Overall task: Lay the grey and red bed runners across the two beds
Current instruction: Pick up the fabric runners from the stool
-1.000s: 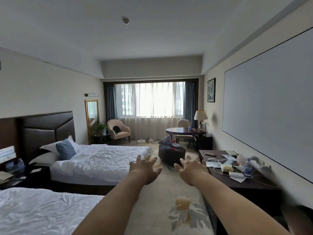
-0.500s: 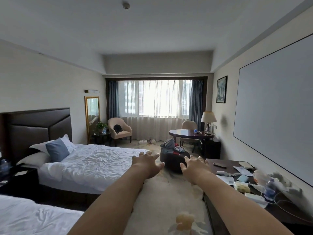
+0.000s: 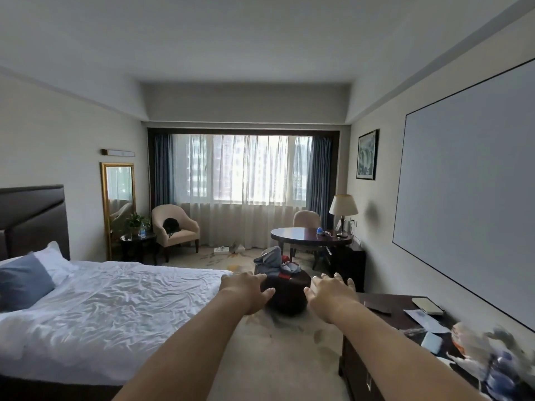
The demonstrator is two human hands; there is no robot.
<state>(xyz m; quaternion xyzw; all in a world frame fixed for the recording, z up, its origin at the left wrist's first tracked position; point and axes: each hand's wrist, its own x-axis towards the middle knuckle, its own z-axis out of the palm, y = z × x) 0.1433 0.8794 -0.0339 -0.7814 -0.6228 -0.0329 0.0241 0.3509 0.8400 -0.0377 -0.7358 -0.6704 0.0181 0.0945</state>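
Grey and red folded cloth [image 3: 275, 264], likely the bed runners, lies piled on a round dark ottoman [image 3: 289, 287] in the aisle ahead. Both my arms stretch forward at chest height. My left hand [image 3: 246, 290] and my right hand [image 3: 330, 296] hold nothing, fingers spread and relaxed, short of the ottoman. One white bed [image 3: 115, 308] with a blue cushion [image 3: 23, 282] fills the left side. The other bed is out of view.
A dark desk [image 3: 385, 311] with papers, a notebook and a bottle runs along the right wall. Beyond the ottoman stand a round table [image 3: 309, 237], a lamp [image 3: 343, 209], two armchairs and a curtained window. Carpeted aisle lies between bed and desk.
I have walked forward along the aisle. The near bed and nightstand have dropped out of view, and the ottoman is closer. My hands stay outstretched and empty.
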